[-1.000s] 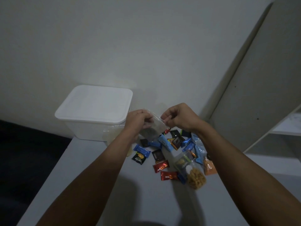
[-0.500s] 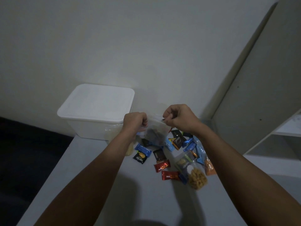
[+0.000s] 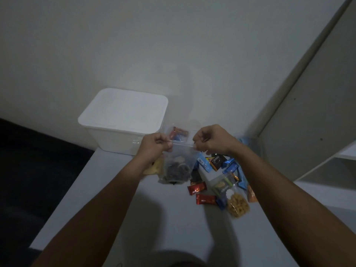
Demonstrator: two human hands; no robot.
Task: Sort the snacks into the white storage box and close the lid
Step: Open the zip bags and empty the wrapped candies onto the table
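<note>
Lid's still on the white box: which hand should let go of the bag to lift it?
Left. The left hand sits beside the white storage box; the right hand can keep pinching the clear zip bag.

Left hand (image 3: 156, 144) and right hand (image 3: 212, 139) pinching top corners of clear bag (image 3: 178, 164), dark snacks inside. Lidded white box (image 3: 123, 120) behind-left. Wrapped snacks (image 3: 217, 182) scattered on table (image 3: 96, 199).

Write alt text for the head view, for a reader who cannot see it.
Two hands, left hand and right hand, pinch the top corners of a clear bag of dark snacks above a grey table. Wrapped snacks lie scattered beneath; a white box, lid on, stands behind.
</note>
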